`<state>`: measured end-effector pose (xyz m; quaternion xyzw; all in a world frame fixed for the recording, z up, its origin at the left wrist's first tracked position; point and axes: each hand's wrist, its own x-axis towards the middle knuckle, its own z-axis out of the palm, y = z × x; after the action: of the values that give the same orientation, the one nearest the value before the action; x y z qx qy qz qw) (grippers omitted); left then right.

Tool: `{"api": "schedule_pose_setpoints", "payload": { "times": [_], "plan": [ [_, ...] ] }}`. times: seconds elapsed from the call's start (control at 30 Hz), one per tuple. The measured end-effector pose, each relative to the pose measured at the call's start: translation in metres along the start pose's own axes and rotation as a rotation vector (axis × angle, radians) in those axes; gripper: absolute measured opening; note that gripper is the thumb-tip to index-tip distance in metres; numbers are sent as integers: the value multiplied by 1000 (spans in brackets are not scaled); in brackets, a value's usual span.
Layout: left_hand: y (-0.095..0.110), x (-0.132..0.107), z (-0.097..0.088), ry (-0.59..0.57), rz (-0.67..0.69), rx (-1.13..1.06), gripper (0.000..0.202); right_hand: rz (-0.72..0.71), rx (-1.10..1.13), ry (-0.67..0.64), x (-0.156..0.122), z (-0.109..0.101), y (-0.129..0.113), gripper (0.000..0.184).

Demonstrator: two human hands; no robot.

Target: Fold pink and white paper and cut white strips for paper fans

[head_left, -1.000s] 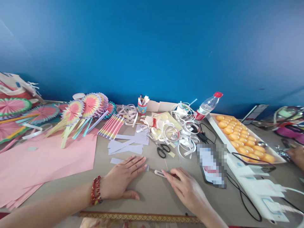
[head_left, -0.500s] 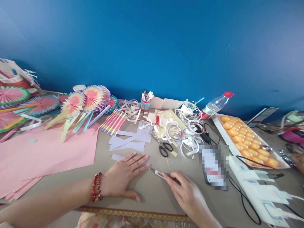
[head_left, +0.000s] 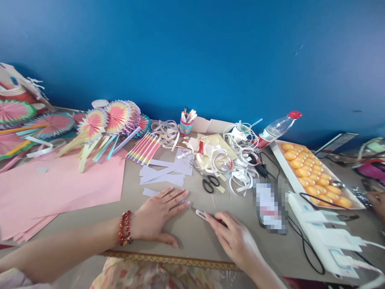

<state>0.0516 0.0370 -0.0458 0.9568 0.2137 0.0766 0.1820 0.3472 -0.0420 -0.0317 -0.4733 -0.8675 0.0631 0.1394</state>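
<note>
My left hand (head_left: 158, 216) lies flat on the grey table (head_left: 192, 241), fingers stretched over a pale paper strip (head_left: 150, 193). A red bead bracelet (head_left: 124, 233) circles that wrist. My right hand (head_left: 236, 241) is closed around a small white utility knife (head_left: 201, 215), whose tip points toward my left fingertips. Black scissors (head_left: 209, 184) lie just beyond the knife.
Pink paper sheets (head_left: 60, 192) lie at the left, colourful pleated paper fans (head_left: 105, 120) behind them. White strips and tape rings (head_left: 237, 160) clutter the middle. A phone (head_left: 269, 204), a bottle (head_left: 276, 128), a tray of orange pieces (head_left: 315, 176) and white chargers (head_left: 327, 237) sit at the right. Another person's hand (head_left: 377, 202) shows far right.
The camera has shifted slightly, so the scene sits a little higher and to the right in view. Both hands keep the same pose on the strip and knife.
</note>
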Motion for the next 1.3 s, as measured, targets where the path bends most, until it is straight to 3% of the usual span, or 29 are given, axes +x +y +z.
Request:
{"api": "schedule_pose_setpoints", "payload": {
  "times": [0.4, 1.3],
  "plan": [
    [4, 0, -7, -68, 46, -9, 100, 20, -55, 27, -3, -1, 8, 42],
    [3, 0, -5, -70, 30, -38, 103, -29, -61, 18, -3, 11, -16, 43]
  ]
}}
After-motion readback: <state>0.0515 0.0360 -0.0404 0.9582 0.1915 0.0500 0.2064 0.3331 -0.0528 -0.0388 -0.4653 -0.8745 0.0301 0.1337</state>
